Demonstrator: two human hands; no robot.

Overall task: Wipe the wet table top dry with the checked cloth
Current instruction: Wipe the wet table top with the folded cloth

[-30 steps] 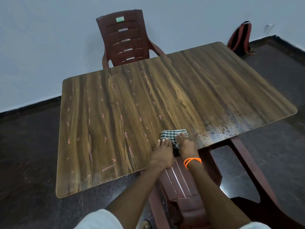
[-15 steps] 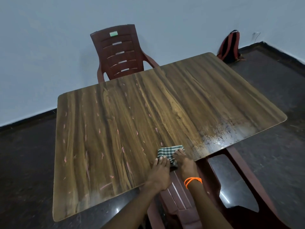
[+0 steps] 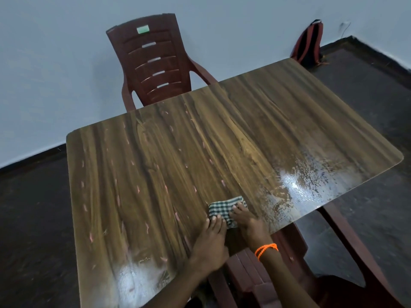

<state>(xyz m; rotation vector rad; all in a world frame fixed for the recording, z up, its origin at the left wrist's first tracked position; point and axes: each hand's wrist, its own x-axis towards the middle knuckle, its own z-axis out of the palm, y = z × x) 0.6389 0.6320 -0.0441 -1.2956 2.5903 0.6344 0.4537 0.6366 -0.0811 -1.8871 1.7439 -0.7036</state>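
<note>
You're pressing checked cloth [image 3: 226, 210] flat w/ both hands, left hand [image 3: 210, 242] & right hand [image 3: 246, 221], fingers straight, at table top [image 3: 178, 152] near edge. Risk: folded cloth's small, likely smearing wet patch [image 3: 311, 183] right of cloth; near-left wet patch probably getting missed.

No writing, number or brand can be read anywhere in the room. The one thing that looks like a label is a small pale green sticker [image 3: 142, 30] at the top of the backrest of the dark red plastic chair [image 3: 153, 61] standing at the table's far edge; its face is too blurred to show any print.
</note>
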